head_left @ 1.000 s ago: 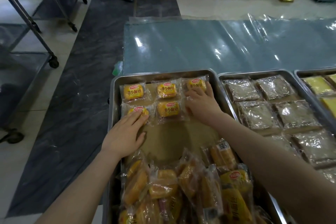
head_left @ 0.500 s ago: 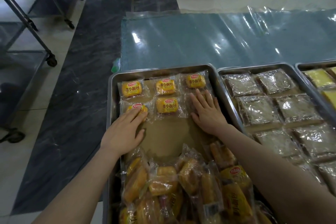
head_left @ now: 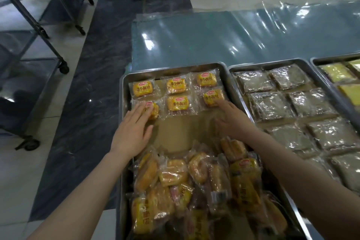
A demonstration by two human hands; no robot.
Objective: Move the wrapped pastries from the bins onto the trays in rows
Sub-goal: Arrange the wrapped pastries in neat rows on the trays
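Observation:
A steel tray in front of me holds two rows of three wrapped yellow pastries at its far end, on brown paper. My left hand lies flat with fingers apart, its fingertips on the second row's left pastry. My right hand is flat and open too, its fingertips touching the second row's right pastry. The middle pastry lies between them. A loose heap of wrapped pastries fills the near half of the tray.
To the right a second tray holds rows of brownish wrapped slices, and a third tray with yellow ones is at the far right. Clear plastic sheet covers the table beyond. Wheeled metal racks stand on the floor at left.
My right hand has slid back toward me off the second row's right pastry, which now shows. My left hand has stayed on the left pastry.

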